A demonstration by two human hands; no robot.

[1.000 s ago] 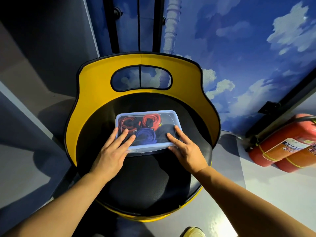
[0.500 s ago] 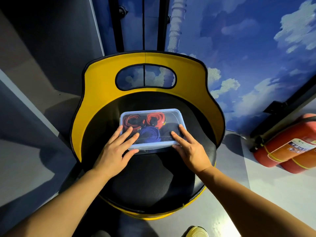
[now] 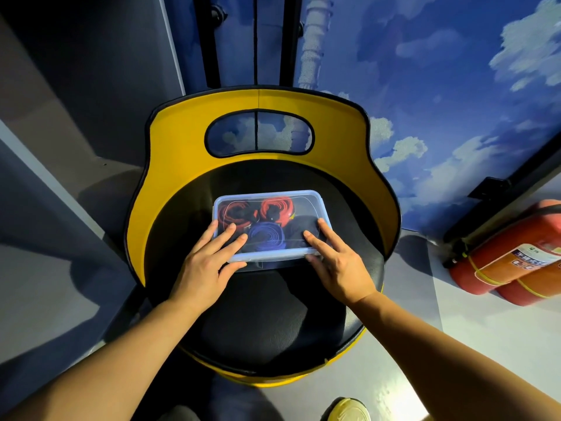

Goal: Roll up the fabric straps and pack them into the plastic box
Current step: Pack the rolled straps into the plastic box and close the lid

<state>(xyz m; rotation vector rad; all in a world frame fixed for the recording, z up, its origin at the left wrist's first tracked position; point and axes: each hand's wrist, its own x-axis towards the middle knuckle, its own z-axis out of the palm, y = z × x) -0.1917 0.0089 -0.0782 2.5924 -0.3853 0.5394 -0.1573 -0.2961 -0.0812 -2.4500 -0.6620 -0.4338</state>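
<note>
On the black seat of the yellow-backed chair (image 3: 258, 101), the plastic box (image 3: 270, 194) is sitting with its clear lid on, towards the chair's backrest. Through the lid the rolled straps are showing only dimly: two red rolls (image 3: 274, 209) are lying at the box's far side, a blue roll (image 3: 267, 238) is lying at the near side, and a dark mass to the right of the blue roll is too murky to make out. Glare and the fingers are covering part of the contents.

The left hand (image 3: 203, 268) is lying flat on the box's near left corner, its fingers (image 3: 226, 235) stretched straight across the lid and its thumb resting along the near edge, gripping nothing. The right hand (image 3: 340, 265) is lying on the near right corner, fingers straight and spread on the lid, pressing rather than holding. Both forearms are reaching in from the bottom of the view and are being cut off by the frame.

To the right of the chair, two red fire extinguishers (image 3: 510, 262) are lying on the floor, partly cropped. Below the chair, the toe of a pale shoe (image 3: 349, 410) is peeking in.
</note>
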